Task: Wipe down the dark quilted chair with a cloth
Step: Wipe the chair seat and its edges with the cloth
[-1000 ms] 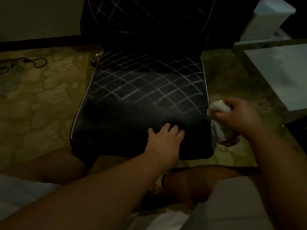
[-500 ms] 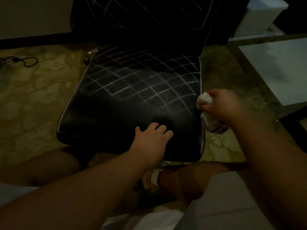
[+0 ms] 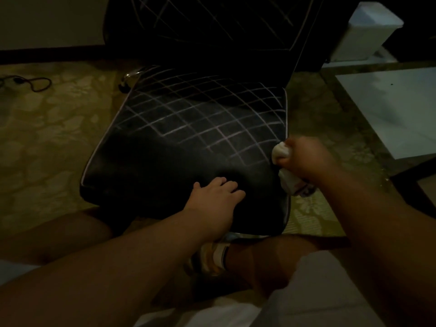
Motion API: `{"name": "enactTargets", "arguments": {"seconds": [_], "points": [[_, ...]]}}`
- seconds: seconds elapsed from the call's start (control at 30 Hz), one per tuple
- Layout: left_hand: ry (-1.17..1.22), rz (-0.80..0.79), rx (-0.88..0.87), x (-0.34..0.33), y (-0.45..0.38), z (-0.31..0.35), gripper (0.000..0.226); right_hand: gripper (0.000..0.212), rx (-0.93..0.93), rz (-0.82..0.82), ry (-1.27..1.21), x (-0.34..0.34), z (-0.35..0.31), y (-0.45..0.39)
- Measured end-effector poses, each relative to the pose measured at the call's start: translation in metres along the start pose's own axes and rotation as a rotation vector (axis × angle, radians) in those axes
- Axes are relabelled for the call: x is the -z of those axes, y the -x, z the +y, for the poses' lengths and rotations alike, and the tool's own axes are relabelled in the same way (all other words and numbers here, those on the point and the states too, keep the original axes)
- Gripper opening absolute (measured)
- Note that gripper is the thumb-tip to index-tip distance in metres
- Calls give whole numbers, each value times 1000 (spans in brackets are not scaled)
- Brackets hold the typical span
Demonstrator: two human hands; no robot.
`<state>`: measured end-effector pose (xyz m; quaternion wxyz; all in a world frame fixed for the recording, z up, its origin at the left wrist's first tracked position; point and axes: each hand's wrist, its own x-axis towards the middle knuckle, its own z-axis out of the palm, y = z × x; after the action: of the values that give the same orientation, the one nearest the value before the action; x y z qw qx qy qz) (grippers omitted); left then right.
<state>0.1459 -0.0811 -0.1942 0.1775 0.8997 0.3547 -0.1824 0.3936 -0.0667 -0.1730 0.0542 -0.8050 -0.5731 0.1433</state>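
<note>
Low over a glossy black quilted chair [image 3: 188, 147] with pale diamond stitching, the right hand [image 3: 304, 159] grips a bunched white cloth [image 3: 280, 152] against the seat's piped right edge; the left hand [image 3: 217, 194] rests with relaxed fingers on the smooth front. Patterned floor [image 3: 47, 142], black cable [image 3: 33, 81] and white box [image 3: 368, 31] surround it.

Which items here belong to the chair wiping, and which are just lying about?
In use: quilted chair seat; white cloth, gripped by the right hand; left hand resting on the seat front.

Lying about: black cable; white bin; patterned rug.
</note>
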Motion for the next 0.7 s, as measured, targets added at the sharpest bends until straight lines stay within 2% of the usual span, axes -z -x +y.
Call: {"name": "enactTargets", "arguments": {"seconds": [0.17, 0.27, 0.33, 0.43, 0.53, 0.6, 0.7], "points": [[20, -41, -65, 14, 1, -10, 70, 25, -66, 34, 70, 4, -4, -22], [-19, 14, -5, 26, 0, -24, 72, 19, 9, 23, 49, 4, -6, -6], [-33, -25, 64, 28, -1, -33, 73, 17, 69, -40, 30, 3, -7, 8], [-58, -92, 68, 28, -4, -35, 73, 19, 122, -83, 75, -3, -7, 9], [-114, -86, 48, 34, -9, -34, 72, 32, -7, -1, 70, -7, -8, -10], [-144, -87, 43, 36, -11, -35, 73, 31, -98, 37, 84, -9, -12, -22], [-154, -87, 47, 36, -14, -35, 72, 28, -88, 24, 201, -15, -19, -25]]}}
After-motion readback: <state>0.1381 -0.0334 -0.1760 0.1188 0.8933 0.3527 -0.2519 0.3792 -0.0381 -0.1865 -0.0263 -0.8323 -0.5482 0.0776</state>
